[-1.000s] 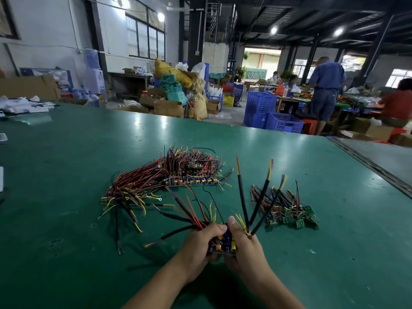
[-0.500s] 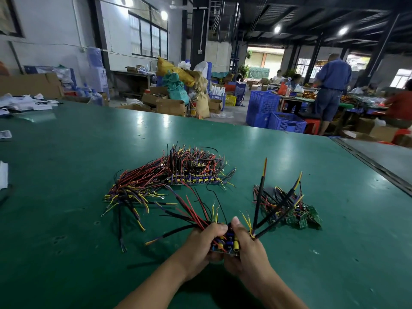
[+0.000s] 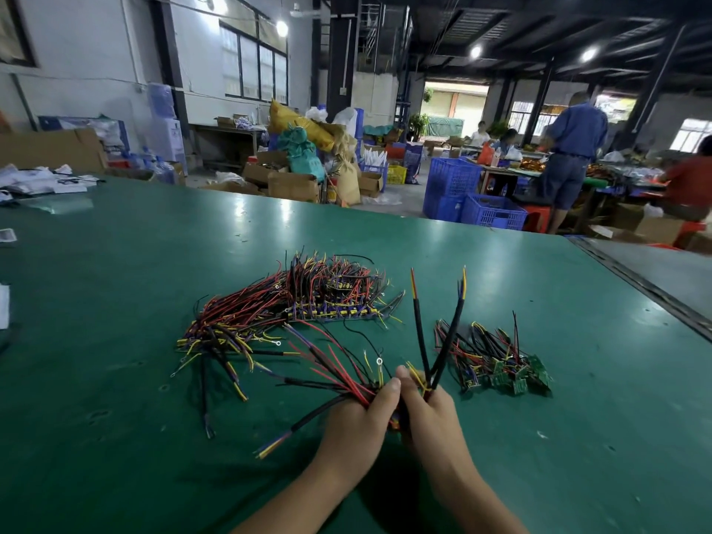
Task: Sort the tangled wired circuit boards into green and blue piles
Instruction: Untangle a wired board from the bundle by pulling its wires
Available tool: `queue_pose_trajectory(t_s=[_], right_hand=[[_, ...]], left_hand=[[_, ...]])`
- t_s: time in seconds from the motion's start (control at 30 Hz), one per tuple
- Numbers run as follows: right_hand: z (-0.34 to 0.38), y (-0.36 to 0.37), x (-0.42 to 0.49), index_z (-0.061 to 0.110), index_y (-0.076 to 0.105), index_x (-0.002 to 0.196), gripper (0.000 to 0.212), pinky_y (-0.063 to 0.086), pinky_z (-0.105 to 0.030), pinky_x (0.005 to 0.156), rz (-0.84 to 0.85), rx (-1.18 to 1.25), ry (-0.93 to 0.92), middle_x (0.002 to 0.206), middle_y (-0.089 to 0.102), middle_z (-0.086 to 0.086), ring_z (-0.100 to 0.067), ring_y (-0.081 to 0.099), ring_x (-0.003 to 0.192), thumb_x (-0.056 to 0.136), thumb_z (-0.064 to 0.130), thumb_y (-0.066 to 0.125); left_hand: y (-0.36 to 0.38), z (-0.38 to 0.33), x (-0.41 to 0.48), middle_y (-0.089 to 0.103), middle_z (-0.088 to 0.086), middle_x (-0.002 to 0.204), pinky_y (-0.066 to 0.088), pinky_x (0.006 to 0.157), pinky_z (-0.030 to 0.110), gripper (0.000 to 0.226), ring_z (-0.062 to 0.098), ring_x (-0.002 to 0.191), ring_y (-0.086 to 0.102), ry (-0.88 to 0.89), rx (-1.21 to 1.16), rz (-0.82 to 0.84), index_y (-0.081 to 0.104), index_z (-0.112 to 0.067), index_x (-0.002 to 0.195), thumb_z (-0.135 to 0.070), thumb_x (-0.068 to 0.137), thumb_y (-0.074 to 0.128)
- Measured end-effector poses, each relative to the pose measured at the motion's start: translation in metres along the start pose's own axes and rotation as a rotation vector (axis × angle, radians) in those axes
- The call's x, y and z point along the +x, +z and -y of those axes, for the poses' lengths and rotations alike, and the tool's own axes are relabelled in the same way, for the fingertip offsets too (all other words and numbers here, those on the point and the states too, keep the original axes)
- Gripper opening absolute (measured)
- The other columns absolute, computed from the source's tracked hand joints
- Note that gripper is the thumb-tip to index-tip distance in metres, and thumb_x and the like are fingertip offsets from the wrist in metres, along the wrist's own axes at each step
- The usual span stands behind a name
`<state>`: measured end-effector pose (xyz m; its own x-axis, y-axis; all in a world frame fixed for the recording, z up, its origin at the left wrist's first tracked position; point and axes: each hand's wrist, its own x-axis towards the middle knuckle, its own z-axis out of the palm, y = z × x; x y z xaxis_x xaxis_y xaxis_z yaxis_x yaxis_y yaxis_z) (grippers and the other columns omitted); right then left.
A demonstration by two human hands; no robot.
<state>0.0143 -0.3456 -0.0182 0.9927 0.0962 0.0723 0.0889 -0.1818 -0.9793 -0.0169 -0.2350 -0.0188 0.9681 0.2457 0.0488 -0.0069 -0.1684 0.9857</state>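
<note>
Boards in hand: left grip [image 3: 358,422] and right grip [image 3: 431,414] are pressed together low centre, both curled tight round 1 wired bundle [image 3: 397,421]. The boards themselves sit between the palms, mostly hidden, so colour can't be called from here. Left grip holds a fan of red and black leads [image 3: 331,383] lying low, long axis running out left and forward toward the blue pile [image 3: 331,312]; can't tell whether those leads are clear of that tangle or caught in it. Right grip holds 2 black sheathed leads [image 3: 422,341] standing up and away in a V. Green pile [image 3: 501,370] lies to the right of the right grip, near, no reach across. Blue pile is ahead and left, farther off, left grip nearer. My read: step is pulling the bundle apart, then dropping each part by colour. Green surface [image 3: 154,264] has open room left, near side and far right of both piles; seam at the right edge [image 3: 635,279] is well apart. Risk: low leads snag the blue tangle and drag it.
</note>
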Motion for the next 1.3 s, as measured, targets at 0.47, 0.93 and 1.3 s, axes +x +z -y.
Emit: queue_pose_trajectory(t_s=[0.47, 0.93, 1.3], right_hand=[[-0.003, 0.000, 0.006, 0.036, 0.071, 0.107, 0.021, 0.050, -0.031, 0.070, 0.054, 0.323, -0.004, 0.086, 0.069, 0.000, -0.020, 0.065, 0.083, 0.097, 0.029, 0.054], [0.002, 0.001, 0.001, 0.031, 0.073, 0.110, 0.028, 0.039, -0.024, 0.039, 0.067, 0.589, 0.117, 0.052, 0.046, -0.002, -0.015, 0.042, 0.038, 0.087, 0.040, 0.059], [-0.004, -0.001, 0.001, 0.008, 0.057, 0.064, 0.038, 0.037, -0.026, 0.052, -0.157, -0.161, -0.173, 0.051, 0.052, 0.005, -0.009, 0.047, 0.052, 0.096, 0.029, 0.056]], left_hand=[[0.001, -0.003, 0.001, 0.070, -0.001, 0.069, 0.048, 0.065, 0.028, 0.047, 0.013, 0.065, 0.065, -0.130, -0.236, 0.156, 0.075, -0.019, 0.077, -0.062, 0.065, 0.060], [0.000, -0.008, -0.005, 0.063, 0.005, 0.063, 0.043, 0.053, 0.018, 0.046, 0.015, 0.055, 0.056, -0.145, -0.300, 0.184, 0.070, -0.010, 0.072, -0.054, 0.074, 0.058], [0.001, 0.000, 0.006, 0.066, -0.014, 0.056, 0.043, 0.056, 0.012, 0.036, -0.001, 0.057, 0.060, -0.071, -0.065, 0.098, 0.071, -0.028, 0.059, -0.035, 0.092, 0.059]])
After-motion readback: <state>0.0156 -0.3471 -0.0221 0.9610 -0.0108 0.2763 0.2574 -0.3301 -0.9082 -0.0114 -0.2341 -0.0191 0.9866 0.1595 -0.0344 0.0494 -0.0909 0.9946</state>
